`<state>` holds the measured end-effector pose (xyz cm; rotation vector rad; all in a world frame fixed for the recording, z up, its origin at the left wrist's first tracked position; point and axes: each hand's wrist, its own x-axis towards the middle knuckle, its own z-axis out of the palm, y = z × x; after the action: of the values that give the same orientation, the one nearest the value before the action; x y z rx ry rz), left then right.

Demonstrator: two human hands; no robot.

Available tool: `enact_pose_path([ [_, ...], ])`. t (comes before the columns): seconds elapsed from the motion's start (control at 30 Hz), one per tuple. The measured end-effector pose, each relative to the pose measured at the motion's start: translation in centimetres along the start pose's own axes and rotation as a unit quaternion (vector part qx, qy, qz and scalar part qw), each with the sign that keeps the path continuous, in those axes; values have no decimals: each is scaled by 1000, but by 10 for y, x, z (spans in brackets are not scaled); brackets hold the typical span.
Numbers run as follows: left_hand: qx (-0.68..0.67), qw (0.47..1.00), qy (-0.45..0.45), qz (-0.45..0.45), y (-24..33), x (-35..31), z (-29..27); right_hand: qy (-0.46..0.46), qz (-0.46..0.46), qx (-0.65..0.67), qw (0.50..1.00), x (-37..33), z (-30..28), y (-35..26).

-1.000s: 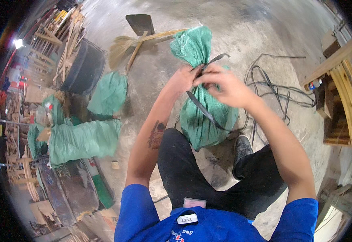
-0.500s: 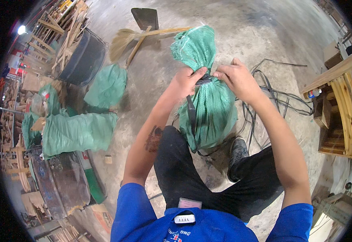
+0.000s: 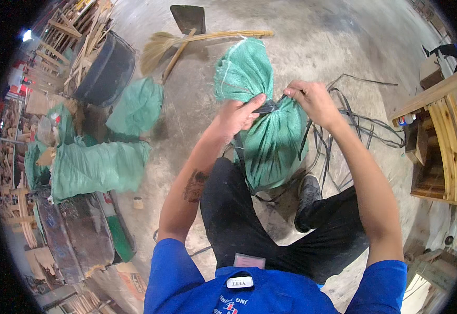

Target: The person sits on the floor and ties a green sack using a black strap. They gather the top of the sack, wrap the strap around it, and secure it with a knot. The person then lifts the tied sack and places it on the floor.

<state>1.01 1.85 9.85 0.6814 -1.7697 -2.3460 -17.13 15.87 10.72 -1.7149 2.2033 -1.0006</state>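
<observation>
On the concrete floor (image 3: 354,36), in front of the person's legs (image 3: 239,209), stands a bulging green sack (image 3: 273,149), its upper part gathered in beneath a puffed top (image 3: 245,68). The left grip (image 3: 237,116) is closed on the black strap (image 3: 266,108) at the gather; the right grip (image 3: 312,103) appears pinched on it opposite. The strap already crosses the gather; judging by its loose tails, the tying looks part done, the ends not yet secured.

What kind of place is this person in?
Probably a woodworking shop: there's a big, dark, rounded tub stuffed with long, thin, pale wood scraps, some yellow-brown wooden slats, and a yellow straw broom on the grey floor.
</observation>
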Motion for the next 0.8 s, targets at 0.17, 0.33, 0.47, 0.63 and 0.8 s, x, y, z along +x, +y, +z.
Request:
enact_pose_path([
  [0.17,-88,993,65,-33,-14,2,19,-45,153,148,976,6,10,-8],
  [0.33,-165,984,50,39,-27,6,25,-59,120,131,982,5,13,-15],
  [0.47,-83,992,93,-10,-35,10,26,-31,107,42,993,2,16,-17],
  [0.63,-61,997,37,-20,-42,11,34,35,15,-49,998,4,16,-5],
  [0.8,24,999,26,1,-42,14,40,44,36,-150,987,1,25,0],
])
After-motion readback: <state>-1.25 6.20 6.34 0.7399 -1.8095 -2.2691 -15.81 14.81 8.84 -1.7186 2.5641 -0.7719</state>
